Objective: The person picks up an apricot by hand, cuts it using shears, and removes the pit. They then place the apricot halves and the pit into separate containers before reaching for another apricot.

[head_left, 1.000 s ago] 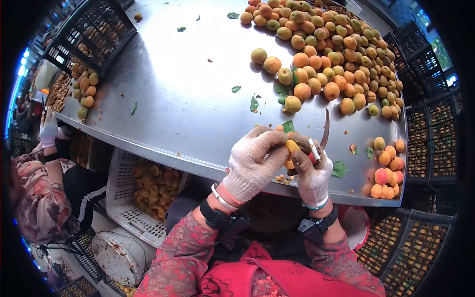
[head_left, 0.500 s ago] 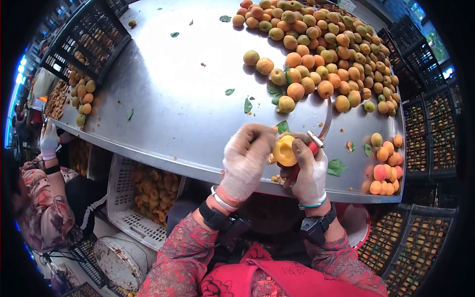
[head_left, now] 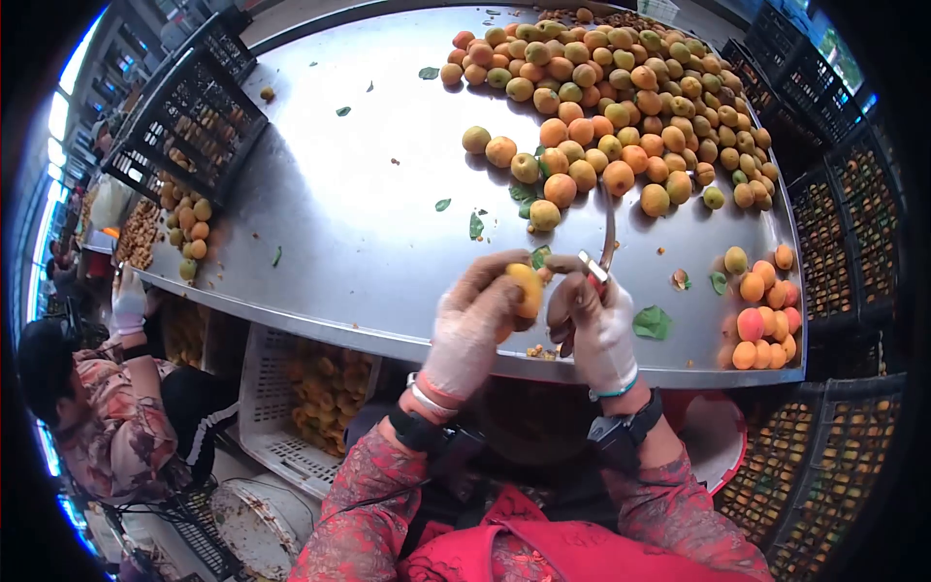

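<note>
My gloved left hand point(head_left: 475, 320) has its fingers wrapped round a yellow-orange apricot point(head_left: 527, 291) above the front edge of the metal table point(head_left: 369, 233). Beside it on the right, my gloved right hand point(head_left: 596, 325) is closed on a knife point(head_left: 608, 242) with a curved blade pointing up and away. A small brownish piece lies near the right fingertips, too small to make out. Behind both hands a large heap of apricots point(head_left: 630, 107) spreads over the back right of the table.
Redder apricots point(head_left: 766, 320) sit at the table's right corner. A white crate point(head_left: 267, 388) of fruit pieces stands below the front edge. Black crates point(head_left: 853, 233) line the right side; another black crate point(head_left: 189, 121) tilts at left. A co-worker point(head_left: 116, 398) sits at left.
The cut apricot has gone from between my hands into my left hand, which has turned. My right hand has come off the fruit, still with the knife. The whole view has shifted slightly.
</note>
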`<control>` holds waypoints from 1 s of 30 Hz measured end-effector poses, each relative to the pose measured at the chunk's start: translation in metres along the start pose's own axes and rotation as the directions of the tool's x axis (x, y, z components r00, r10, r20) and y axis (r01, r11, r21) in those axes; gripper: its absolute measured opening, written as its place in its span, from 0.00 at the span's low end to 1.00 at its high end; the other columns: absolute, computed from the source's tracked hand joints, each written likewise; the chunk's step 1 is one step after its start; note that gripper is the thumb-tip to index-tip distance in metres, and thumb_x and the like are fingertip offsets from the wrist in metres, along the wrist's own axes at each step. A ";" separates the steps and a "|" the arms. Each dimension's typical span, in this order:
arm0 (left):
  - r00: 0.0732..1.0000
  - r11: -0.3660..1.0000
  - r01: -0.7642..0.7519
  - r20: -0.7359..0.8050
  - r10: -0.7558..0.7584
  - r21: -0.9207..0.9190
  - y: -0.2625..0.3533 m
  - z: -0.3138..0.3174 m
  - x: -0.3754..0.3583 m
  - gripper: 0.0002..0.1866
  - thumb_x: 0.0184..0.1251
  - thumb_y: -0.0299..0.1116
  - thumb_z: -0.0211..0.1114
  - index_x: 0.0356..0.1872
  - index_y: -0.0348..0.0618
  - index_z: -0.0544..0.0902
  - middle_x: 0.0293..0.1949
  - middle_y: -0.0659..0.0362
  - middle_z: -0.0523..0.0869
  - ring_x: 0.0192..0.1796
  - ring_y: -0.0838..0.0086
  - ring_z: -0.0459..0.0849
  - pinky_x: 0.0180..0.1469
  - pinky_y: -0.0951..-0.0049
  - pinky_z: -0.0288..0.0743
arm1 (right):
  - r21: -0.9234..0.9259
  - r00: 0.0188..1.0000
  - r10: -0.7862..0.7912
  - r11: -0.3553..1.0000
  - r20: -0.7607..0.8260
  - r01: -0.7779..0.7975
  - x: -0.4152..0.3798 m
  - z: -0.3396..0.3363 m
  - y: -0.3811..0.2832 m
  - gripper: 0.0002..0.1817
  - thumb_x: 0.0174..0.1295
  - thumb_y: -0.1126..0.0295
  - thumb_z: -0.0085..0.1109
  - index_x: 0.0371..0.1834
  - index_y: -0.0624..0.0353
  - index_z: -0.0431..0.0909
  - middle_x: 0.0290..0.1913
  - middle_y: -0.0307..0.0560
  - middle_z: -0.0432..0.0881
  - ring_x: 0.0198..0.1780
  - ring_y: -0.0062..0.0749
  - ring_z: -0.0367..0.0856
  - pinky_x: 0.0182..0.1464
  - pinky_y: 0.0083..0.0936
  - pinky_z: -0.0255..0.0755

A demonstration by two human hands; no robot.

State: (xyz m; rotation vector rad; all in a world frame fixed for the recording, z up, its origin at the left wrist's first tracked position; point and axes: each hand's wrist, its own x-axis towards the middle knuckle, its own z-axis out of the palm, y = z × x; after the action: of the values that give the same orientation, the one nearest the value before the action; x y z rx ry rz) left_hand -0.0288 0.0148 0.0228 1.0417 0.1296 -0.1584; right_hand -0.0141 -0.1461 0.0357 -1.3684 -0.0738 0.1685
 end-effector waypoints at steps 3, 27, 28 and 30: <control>0.973 0.984 -0.163 -0.152 0.172 0.074 0.021 -0.019 -0.030 0.18 0.78 0.31 0.52 0.63 0.36 0.74 0.37 0.56 0.80 0.35 0.73 0.80 0.40 0.73 0.78 | -0.058 0.995 -0.033 0.998 -0.090 0.028 0.009 -0.020 0.002 0.22 0.73 0.51 0.56 0.49 0.63 0.78 0.20 0.32 0.68 0.20 0.13 0.65 0.20 0.16 0.58; 0.955 -0.257 -0.182 0.232 0.183 0.949 0.083 -0.036 0.154 0.33 0.51 0.38 0.70 0.64 0.55 0.75 0.67 0.48 0.73 0.66 0.48 0.75 0.67 0.57 0.70 | 0.088 0.976 0.019 0.996 -0.219 0.000 0.014 -0.062 -0.023 0.15 0.75 0.61 0.56 0.47 0.64 0.74 0.28 0.39 0.75 0.24 0.15 0.71 0.25 0.16 0.69; 0.963 -0.288 -0.164 0.216 0.161 0.944 0.079 -0.033 0.171 0.36 0.50 0.40 0.72 0.66 0.56 0.74 0.69 0.47 0.70 0.68 0.47 0.72 0.69 0.57 0.69 | 0.090 0.972 0.025 0.996 -0.232 -0.005 0.016 -0.062 -0.022 0.15 0.75 0.61 0.56 0.47 0.64 0.74 0.28 0.39 0.75 0.24 0.15 0.71 0.25 0.16 0.69; 0.970 -0.299 -0.178 0.219 0.109 0.938 0.072 -0.035 0.204 0.39 0.46 0.42 0.73 0.66 0.58 0.74 0.72 0.45 0.67 0.71 0.46 0.69 0.70 0.58 0.67 | 0.096 0.970 0.047 0.995 -0.237 -0.025 0.020 -0.062 -0.019 0.14 0.74 0.64 0.57 0.49 0.65 0.74 0.29 0.39 0.76 0.24 0.15 0.70 0.25 0.16 0.69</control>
State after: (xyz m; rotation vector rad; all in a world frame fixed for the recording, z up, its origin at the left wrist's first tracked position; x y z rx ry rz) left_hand 0.1836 0.0665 0.0292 2.8752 -0.2992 -0.0006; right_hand 0.0162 -0.2060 0.0407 -1.2886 0.1590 0.0359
